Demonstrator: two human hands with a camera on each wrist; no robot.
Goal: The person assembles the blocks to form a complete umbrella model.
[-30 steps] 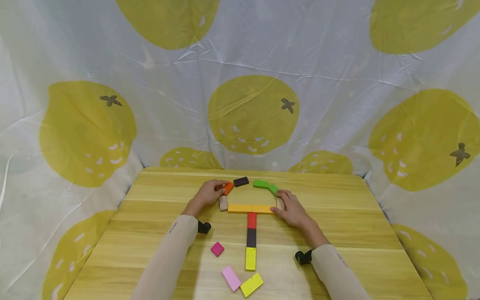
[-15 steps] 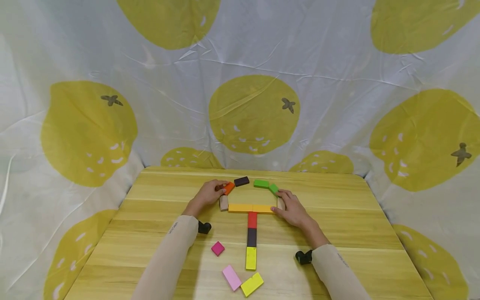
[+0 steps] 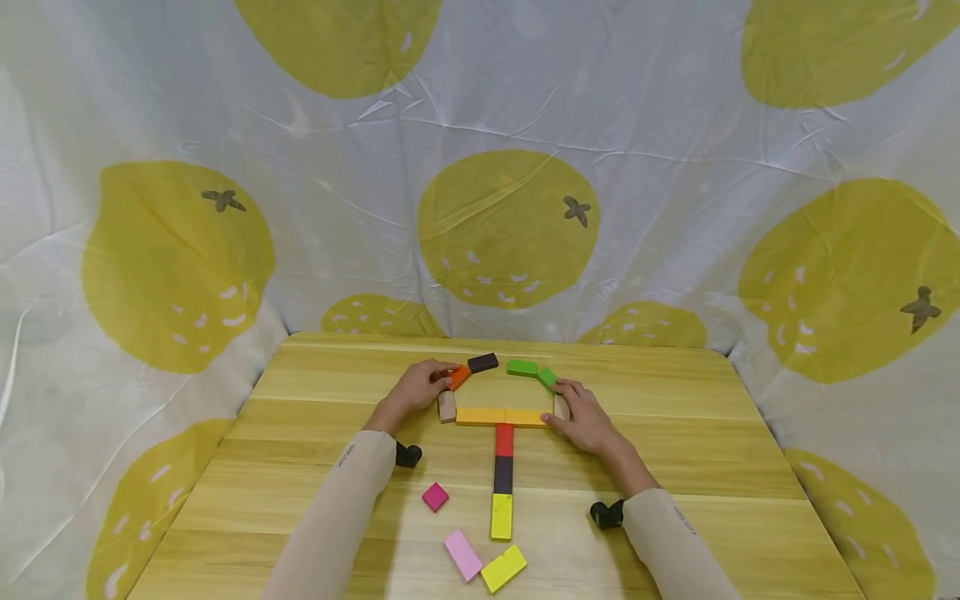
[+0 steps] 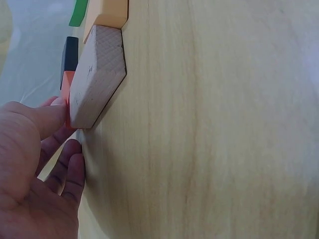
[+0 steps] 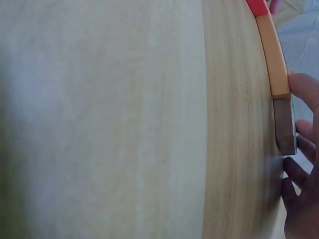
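Observation:
My left hand [image 3: 416, 386] pinches an orange block [image 3: 458, 377] between thumb and fingers at the left of a ring of blocks. In the left wrist view, the plain wooden block [image 4: 97, 74] stands just in front of that orange block [image 4: 69, 99]. At the ring's right side, my right hand [image 3: 588, 419] reaches over another plain wooden block [image 3: 561, 406], partly hidden. Its thumb touches the end of a yellow-orange block [image 3: 528, 417], while its fingertips lie by a small green block [image 3: 547, 378]. In the right wrist view, fingers [image 5: 304, 129] show behind the plain block [image 5: 285, 124].
A dark block [image 3: 483, 363] and a longer green block [image 3: 522, 367] form the ring's far side, with a gap between. Red [image 3: 504, 440], dark [image 3: 503, 475] and yellow [image 3: 502, 517] blocks run towards me. Nearer lie magenta [image 3: 435, 497], pink [image 3: 462, 556] and yellow [image 3: 504, 569] blocks.

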